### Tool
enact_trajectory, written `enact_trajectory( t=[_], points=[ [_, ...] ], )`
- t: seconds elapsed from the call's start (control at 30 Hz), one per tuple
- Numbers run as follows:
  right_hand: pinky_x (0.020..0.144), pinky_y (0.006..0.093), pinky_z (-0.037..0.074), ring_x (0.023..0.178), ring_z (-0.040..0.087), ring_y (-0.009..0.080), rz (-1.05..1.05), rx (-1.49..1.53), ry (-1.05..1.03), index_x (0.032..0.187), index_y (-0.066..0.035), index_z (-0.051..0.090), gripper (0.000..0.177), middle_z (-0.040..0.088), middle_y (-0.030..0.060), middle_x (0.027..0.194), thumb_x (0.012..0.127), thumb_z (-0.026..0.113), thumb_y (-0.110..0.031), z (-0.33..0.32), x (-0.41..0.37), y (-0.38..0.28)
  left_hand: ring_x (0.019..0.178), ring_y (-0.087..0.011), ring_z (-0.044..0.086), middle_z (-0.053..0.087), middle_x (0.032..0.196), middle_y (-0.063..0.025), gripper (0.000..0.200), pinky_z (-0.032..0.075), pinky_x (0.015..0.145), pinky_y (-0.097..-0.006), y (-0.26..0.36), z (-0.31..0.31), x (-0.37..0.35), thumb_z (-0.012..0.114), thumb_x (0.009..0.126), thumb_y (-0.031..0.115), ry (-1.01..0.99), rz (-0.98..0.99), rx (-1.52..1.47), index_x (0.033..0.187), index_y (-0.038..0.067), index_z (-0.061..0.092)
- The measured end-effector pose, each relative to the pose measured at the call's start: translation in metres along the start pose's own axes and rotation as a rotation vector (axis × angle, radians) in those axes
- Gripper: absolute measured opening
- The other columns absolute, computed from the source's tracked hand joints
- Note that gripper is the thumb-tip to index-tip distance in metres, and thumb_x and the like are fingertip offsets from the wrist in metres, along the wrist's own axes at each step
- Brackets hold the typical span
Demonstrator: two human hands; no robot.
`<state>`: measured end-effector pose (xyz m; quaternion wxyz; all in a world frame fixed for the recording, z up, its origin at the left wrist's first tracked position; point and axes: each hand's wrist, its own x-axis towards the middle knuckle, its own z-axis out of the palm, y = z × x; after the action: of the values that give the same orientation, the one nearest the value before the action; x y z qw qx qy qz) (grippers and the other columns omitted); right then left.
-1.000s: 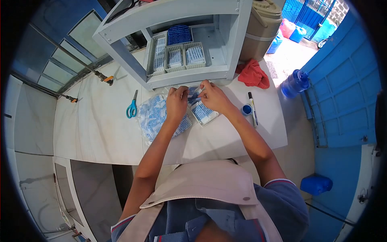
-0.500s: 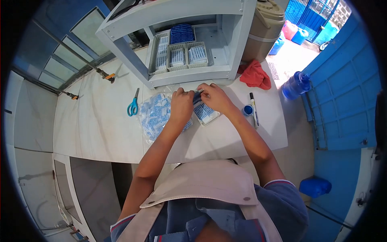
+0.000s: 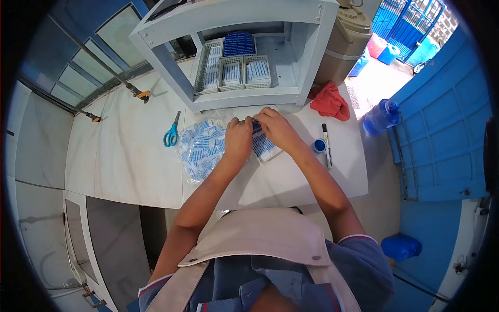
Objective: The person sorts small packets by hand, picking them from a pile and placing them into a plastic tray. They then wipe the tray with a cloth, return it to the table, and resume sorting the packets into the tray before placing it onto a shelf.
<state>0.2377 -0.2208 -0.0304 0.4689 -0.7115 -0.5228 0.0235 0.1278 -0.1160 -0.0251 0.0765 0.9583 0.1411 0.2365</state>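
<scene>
My left hand and my right hand meet over the table, fingers closed on a small dark blue packet. The fingers cover most of it. Just below the hands is a white basket of blue-and-white printed sachets, partly hidden by them. Left of my left hand lies a clear plastic bag full of similar sachets. Scissors with teal handles rest beyond the bag.
A white shelf unit at the back holds baskets of sachets and a stack of dark blue packets. To the right are a red cloth, a small blue-topped container, a marker and a beige dispenser.
The view has shifted slightly. Both hands stay together on the dark blue packet, their fingers slightly repositioned, and less of it shows between them.
</scene>
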Motion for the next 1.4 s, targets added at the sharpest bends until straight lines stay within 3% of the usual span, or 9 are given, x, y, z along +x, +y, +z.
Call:
enact_trajectory(
  t=[0.2,0.37,0.43,0.53,0.73,0.9,0.97,1.07,1.4],
  points=[
    [0.086,0.0349,0.045,0.1,0.053,0.0281,-0.106,-0.236,-0.177,0.1,0.0,0.064,0.027,0.059,0.0115,0.101,0.075,0.055,0.004,-0.007,0.001,-0.002,0.079,-0.0311,0.055,0.06,0.088,-0.0139,0.016,0.045,0.071,-0.0407,-0.007,0.001,-0.015,0.059,0.069,0.001,-0.023,-0.023,-0.079,0.085,0.0,0.059],
    [0.102,0.0404,0.035,0.122,0.045,0.026,-0.166,-0.396,-0.195,0.112,0.0,0.061,0.034,0.055,0.0112,0.126,0.082,0.053,-0.013,-0.005,-0.014,0.006,0.088,-0.031,0.054,0.058,0.105,-0.0128,0.024,0.044,0.076,-0.0396,-0.001,-0.015,-0.031,0.059,0.076,0.004,-0.014,-0.014,-0.083,0.099,-0.001,0.062],
    [0.105,0.0402,0.032,0.126,0.042,0.0265,-0.16,-0.446,-0.199,0.118,-0.001,0.057,0.037,0.054,0.0118,0.127,0.085,0.052,-0.016,-0.003,-0.019,-0.004,0.103,-0.0316,0.051,0.057,0.112,-0.0134,0.033,0.04,0.085,-0.0417,0.006,-0.018,-0.032,0.057,0.082,0.012,0.086,-0.034,-0.005,0.113,0.0,0.059],
    [0.109,0.0406,0.026,0.131,0.037,0.0266,-0.14,-0.557,-0.262,0.127,-0.002,0.05,0.043,0.051,0.0124,0.131,0.089,0.049,-0.021,-0.008,-0.019,-0.01,0.121,-0.0335,0.042,0.051,0.127,-0.0139,0.039,0.034,0.094,-0.0466,0.004,-0.011,-0.041,0.051,0.088,0.019,0.025,0.006,0.056,0.122,0.001,0.053],
    [0.112,0.0443,0.019,0.135,0.031,0.0251,-0.193,-0.625,-0.274,0.131,-0.002,0.047,0.045,0.04,0.0116,0.142,0.091,0.046,-0.023,-0.004,-0.02,-0.004,0.133,-0.0356,0.03,0.042,0.139,-0.0151,0.042,0.025,0.103,-0.0531,-0.001,-0.003,-0.047,0.045,0.091,0.026,-0.029,0.041,0.124,0.126,0.003,0.052],
    [0.11,0.0439,0.023,0.135,0.031,0.0266,-0.214,-0.594,-0.215,0.126,-0.002,0.052,0.042,0.037,0.0117,0.144,0.087,0.05,-0.017,-0.003,-0.016,-0.009,0.13,-0.04,0.031,0.04,0.139,-0.0176,0.039,0.027,0.102,-0.0517,0.002,-0.009,-0.047,0.047,0.091,0.022,0.034,-0.06,0.069,0.126,0.004,0.052],
    [0.105,0.0421,0.031,0.13,0.037,0.0277,-0.1,-0.507,-0.219,0.118,-0.002,0.058,0.038,0.044,0.0132,0.137,0.083,0.052,-0.013,0.001,-0.016,-0.001,0.129,-0.0405,0.032,0.041,0.137,-0.0183,0.038,0.027,0.101,-0.0511,-0.001,-0.008,-0.046,0.048,0.09,0.02,0.013,-0.074,0.019,0.125,0.004,0.053],
    [0.099,0.0407,0.037,0.121,0.044,0.0287,-0.138,-0.514,-0.111,0.107,-0.001,0.064,0.03,0.049,0.0145,0.129,0.079,0.054,-0.007,0.001,-0.01,-0.001,0.125,-0.039,0.036,0.044,0.133,-0.0179,0.036,0.029,0.1,-0.0491,-0.001,-0.011,-0.043,0.05,0.089,0.018,0.101,-0.105,-0.058,0.122,0.005,0.054],
    [0.085,0.0403,0.04,0.101,0.049,0.0273,-0.069,-0.382,-0.081,0.084,-0.001,0.066,0.011,0.053,0.0095,0.101,0.075,0.06,-0.004,0.003,0.01,-0.006,0.106,-0.0333,0.048,0.057,0.111,-0.0127,0.018,0.038,0.089,-0.0426,-0.013,-0.02,-0.032,0.059,0.079,0.004,0.214,-0.216,-0.211,0.095,0.006,0.065]
  ],
)
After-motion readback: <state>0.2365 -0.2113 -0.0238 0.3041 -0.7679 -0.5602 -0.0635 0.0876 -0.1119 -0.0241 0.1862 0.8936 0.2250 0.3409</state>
